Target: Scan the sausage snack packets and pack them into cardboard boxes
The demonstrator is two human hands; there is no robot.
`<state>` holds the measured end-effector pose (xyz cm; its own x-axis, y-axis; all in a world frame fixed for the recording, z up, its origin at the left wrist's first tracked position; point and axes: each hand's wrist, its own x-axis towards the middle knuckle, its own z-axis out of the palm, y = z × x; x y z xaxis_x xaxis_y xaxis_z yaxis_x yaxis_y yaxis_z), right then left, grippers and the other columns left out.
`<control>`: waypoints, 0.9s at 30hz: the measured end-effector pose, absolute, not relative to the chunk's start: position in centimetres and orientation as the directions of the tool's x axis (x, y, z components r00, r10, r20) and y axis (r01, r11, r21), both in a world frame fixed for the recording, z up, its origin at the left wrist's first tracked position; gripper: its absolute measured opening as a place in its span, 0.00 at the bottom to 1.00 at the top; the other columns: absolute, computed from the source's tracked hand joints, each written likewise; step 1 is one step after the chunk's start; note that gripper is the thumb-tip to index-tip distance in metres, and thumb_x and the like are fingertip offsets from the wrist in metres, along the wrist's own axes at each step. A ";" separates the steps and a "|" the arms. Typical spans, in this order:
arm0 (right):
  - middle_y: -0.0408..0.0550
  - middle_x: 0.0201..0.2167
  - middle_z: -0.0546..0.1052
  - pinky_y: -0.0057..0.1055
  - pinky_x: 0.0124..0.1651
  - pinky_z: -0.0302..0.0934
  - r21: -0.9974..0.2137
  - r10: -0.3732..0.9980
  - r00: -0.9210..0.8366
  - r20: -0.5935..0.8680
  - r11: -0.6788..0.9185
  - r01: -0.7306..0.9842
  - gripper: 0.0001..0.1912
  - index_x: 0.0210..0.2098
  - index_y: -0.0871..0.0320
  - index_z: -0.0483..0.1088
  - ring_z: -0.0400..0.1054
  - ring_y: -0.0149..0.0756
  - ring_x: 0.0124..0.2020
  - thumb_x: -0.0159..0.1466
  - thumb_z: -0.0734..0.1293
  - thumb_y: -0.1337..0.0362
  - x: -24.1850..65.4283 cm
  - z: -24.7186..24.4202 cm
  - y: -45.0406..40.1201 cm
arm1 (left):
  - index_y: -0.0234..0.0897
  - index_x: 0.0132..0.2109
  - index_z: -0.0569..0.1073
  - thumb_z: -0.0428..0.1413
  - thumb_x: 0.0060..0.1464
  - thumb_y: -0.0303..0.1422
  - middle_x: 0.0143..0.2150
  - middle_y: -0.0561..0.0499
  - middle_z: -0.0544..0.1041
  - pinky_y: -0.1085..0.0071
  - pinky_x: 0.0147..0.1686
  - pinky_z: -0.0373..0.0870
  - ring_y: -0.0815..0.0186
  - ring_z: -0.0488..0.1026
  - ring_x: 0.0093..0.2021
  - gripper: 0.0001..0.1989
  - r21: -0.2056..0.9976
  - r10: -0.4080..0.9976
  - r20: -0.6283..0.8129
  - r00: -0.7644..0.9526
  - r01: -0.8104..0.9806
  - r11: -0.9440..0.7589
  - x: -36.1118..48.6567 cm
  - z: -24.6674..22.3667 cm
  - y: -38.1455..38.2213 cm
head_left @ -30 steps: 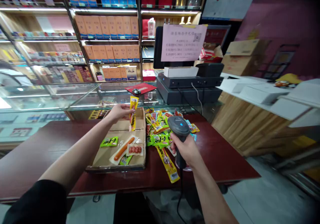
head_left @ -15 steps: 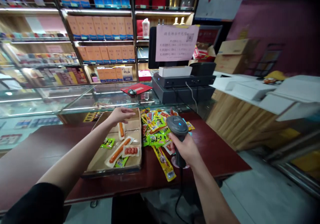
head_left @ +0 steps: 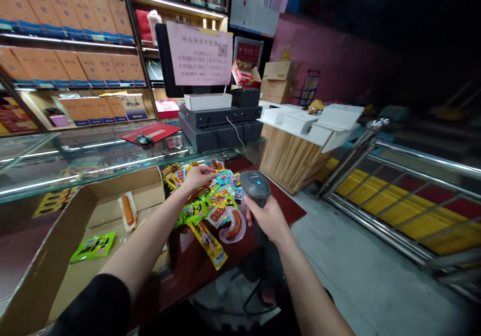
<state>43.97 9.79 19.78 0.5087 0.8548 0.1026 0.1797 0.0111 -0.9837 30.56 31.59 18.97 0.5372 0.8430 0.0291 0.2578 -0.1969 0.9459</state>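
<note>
My right hand (head_left: 268, 218) grips a dark handheld barcode scanner (head_left: 255, 185) by its handle, head upward with a small blue light on top. Over the pile of packaged snacks (head_left: 195, 211) is my left hand (head_left: 200, 177), its fingers drawn together at the packets; whatever they pinch is hidden. The pile mixes green, yellow and blue packets. A curved sausage in a clear pack (head_left: 233, 227) lies at its near right, with a long yellow packet (head_left: 210, 246) in front. Left of it, an open cardboard box (head_left: 80, 203) holds a sausage pack (head_left: 128, 211) and a green packet (head_left: 93, 247); my left forearm covers part of it.
Behind the dark red table (head_left: 184, 271) stands a glass counter (head_left: 93, 148) with a mouse on a red mat (head_left: 161, 131). A monitor with a paper sign (head_left: 201, 55) rises above a cash drawer (head_left: 221, 134). Metal railing (head_left: 406, 201) runs along the right.
My left hand has moved right from above the cardboard box to the snack pile. The view has turned right. The scanner stays in my right hand, now beside the curved sausage pack.
</note>
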 end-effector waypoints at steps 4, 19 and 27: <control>0.41 0.13 0.71 0.28 0.18 0.58 -0.991 0.865 0.498 0.064 -0.003 0.134 0.17 0.26 0.56 0.68 0.63 0.32 0.13 0.59 0.71 0.50 43.8 19.1 9.7 | 0.40 0.36 0.82 0.60 0.52 0.35 0.36 0.46 0.82 0.65 0.42 0.73 0.57 0.78 0.38 0.08 0.676 0.790 0.307 0.530 0.463 -0.573 29.2 16.9 32.7; 0.40 0.14 0.72 0.29 0.20 0.61 -0.994 0.865 0.501 0.026 -0.032 0.108 0.14 0.28 0.55 0.69 0.65 0.33 0.14 0.60 0.71 0.52 42.0 16.5 10.4 | 0.37 0.46 0.81 0.50 0.57 0.25 0.49 0.37 0.77 0.51 0.59 0.57 0.47 0.64 0.59 0.16 -0.075 0.583 0.247 0.774 0.616 -0.784 27.0 16.7 32.3; 0.41 0.15 0.73 0.32 0.20 0.62 -0.994 0.855 0.515 0.058 0.002 0.109 0.13 0.31 0.54 0.71 0.66 0.36 0.15 0.59 0.72 0.51 42.0 16.4 10.0 | 0.37 0.36 0.82 0.58 0.51 0.29 0.42 0.39 0.78 0.59 0.46 0.67 0.49 0.73 0.47 0.08 0.151 0.731 0.294 0.615 0.725 -0.671 26.0 18.9 33.9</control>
<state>41.98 9.98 16.44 0.5152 0.8551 0.0582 0.1094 0.0018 -0.9940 26.05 33.94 18.92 0.6155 0.7313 0.2939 0.7255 -0.6714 0.1514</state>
